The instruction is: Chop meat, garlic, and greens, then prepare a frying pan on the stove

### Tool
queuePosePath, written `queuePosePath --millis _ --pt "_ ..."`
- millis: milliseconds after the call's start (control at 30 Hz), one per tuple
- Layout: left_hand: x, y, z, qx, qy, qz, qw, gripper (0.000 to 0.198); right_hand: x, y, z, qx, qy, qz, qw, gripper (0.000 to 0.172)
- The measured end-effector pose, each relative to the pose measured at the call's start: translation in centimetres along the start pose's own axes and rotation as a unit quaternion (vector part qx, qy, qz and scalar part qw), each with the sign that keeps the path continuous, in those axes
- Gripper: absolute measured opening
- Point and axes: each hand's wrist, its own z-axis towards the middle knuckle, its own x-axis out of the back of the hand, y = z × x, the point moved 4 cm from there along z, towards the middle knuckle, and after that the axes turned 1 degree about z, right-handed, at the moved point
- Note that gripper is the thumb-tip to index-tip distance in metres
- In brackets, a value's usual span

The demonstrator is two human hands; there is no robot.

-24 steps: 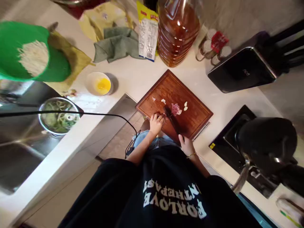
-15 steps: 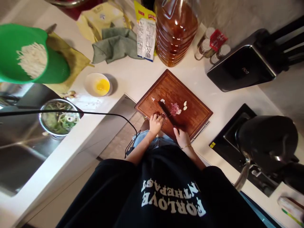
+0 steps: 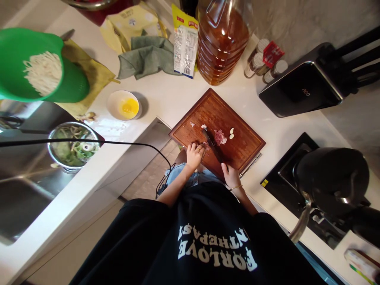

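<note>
A brown wooden cutting board [image 3: 225, 114] lies on the white counter in front of me. My right hand [image 3: 230, 176] is closed round the handle of a dark knife [image 3: 213, 144] whose blade lies across the board. My left hand [image 3: 194, 153] rests at the board's near edge, fingers curled over a small piece beside the blade. A little pile of chopped pink bits [image 3: 220, 137] sits just right of the blade. Two pale garlic cloves [image 3: 232, 133] lie further right.
A small white bowl with egg yolk [image 3: 124, 105], a green colander of noodles [image 3: 35, 67], a steel bowl of greens [image 3: 73, 146] by the sink, a big oil bottle [image 3: 221, 39], spice jars [image 3: 264, 59], a black appliance [image 3: 303, 89] and a black pot [image 3: 331, 180] surround the board.
The knife and my right hand moved forward and left over the board, then drew back toward me. My left hand stayed at the board's edge.
</note>
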Motion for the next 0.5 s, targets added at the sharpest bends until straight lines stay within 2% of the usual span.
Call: queuePosePath --millis 233,367,500 --pt "0.1 -0.2 -0.1 -0.001 0.003 -0.003 1.000 0.027 1.2 1.9 -0.1 -0.009 0.030 0.061 0.998 0.059" --pt "0.1 -0.1 0.0 -0.006 -0.003 -0.005 1.000 0.028 1.2 1.2 -0.4 0.008 0.018 0.034 0.999 0.059" --pt "0.1 0.1 0.0 -0.007 -0.009 0.000 1.000 0.029 0.7 0.0 -0.6 0.005 -0.007 -0.042 0.999 0.056"
